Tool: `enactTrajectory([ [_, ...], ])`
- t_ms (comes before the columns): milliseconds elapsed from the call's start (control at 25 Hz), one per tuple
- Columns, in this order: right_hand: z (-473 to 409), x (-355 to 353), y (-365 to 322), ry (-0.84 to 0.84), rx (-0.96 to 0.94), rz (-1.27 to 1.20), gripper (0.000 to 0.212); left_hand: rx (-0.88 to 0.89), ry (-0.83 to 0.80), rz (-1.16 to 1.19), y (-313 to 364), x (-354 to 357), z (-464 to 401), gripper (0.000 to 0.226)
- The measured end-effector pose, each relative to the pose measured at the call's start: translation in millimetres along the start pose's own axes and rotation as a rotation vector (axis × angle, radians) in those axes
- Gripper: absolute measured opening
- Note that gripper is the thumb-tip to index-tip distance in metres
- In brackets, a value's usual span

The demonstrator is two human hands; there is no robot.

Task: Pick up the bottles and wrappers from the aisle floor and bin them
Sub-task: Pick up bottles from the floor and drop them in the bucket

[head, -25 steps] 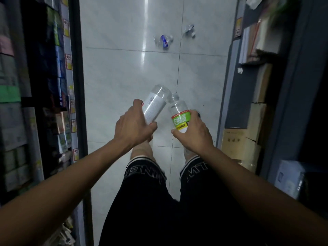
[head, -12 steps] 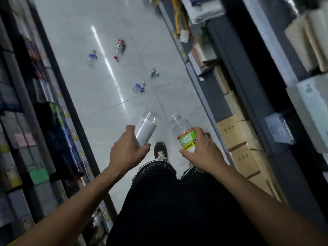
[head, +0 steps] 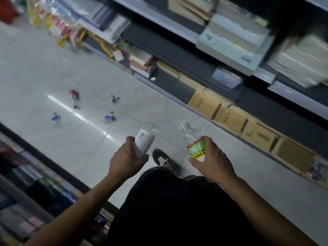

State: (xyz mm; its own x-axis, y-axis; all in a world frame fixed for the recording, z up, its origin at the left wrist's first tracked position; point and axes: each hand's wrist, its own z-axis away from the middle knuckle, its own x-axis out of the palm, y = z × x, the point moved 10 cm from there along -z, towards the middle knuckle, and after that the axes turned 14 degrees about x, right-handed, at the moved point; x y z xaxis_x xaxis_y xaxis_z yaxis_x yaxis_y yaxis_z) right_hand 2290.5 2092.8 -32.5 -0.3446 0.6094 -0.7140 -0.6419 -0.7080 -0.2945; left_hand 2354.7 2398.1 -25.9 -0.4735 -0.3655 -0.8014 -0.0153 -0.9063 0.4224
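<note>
A person stands in a narrow shop aisle, looking down at both arms stretched out in front. The left hand [head: 128, 158] is wrapped around the lower end of a clear bottle with a white label [head: 144, 140], which tilts up and away. The right hand [head: 213, 161] grips a clear bottle with a green label [head: 194, 145], thumb across the front of the label, its neck pointing up and away. The two hands are apart, with a dark sneaker [head: 162, 159] visible on the pale tiled floor [head: 53, 68] between and below them.

No bin shows anywhere in the view, so the step in hand looks like carrying these two bottles off to one. To do that well, each hand should keep a firm grip around its bottle's body, since empty plastic is light and slippery. Both hands are full, so they likely need emptying before anything more is picked up.

Taking the sneaker as the landmark, more litter lies further up the aisle, beyond it and to the left, well apart from both hands. Nearest is a small crushed bottle with a blue label [head: 109, 117]. Beyond that sits a small crumpled clear item [head: 114, 98], too blurred to identify. Further left lies a bottle with a red cap and label [head: 74, 99], and nearer the left-hand shelving another small blue-labelled bottle [head: 55, 118]. Brown cardboard boxes [head: 229, 118] line the shelf base to the right of the sneaker.
</note>
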Motion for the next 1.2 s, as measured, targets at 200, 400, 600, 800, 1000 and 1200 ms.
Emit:
enactTrajectory([
  [200, 42, -23, 112, 0.122, 0.175, -0.284, 0.081, 0.248, -0.106, -0.164, 107, 30, -9, 0.061],
  [400, 103, -23, 230, 0.229, 0.402, -0.550, 0.079, 0.517, -0.232, -0.299, 216, 82, 12, 0.063],
  [600, 167, -5, 311, 0.354, 0.627, -0.741, 0.079, 0.797, -0.372, -0.376, 310, 142, 37, 0.070],
  [800, 221, 17, 343, 0.508, 0.840, -0.905, 0.077, 1.046, -0.560, -0.453, 384, 191, 59, 0.067],
  [1000, 265, 49, 341, 0.609, 1.080, -1.096, 0.070, 1.275, -0.703, -0.551, 432, 228, 79, 0.070],
  [1200, 307, 93, 321, 0.674, 1.286, -1.204, 0.070, 1.484, -0.824, -0.658, 465, 271, 116, 0.071],
])
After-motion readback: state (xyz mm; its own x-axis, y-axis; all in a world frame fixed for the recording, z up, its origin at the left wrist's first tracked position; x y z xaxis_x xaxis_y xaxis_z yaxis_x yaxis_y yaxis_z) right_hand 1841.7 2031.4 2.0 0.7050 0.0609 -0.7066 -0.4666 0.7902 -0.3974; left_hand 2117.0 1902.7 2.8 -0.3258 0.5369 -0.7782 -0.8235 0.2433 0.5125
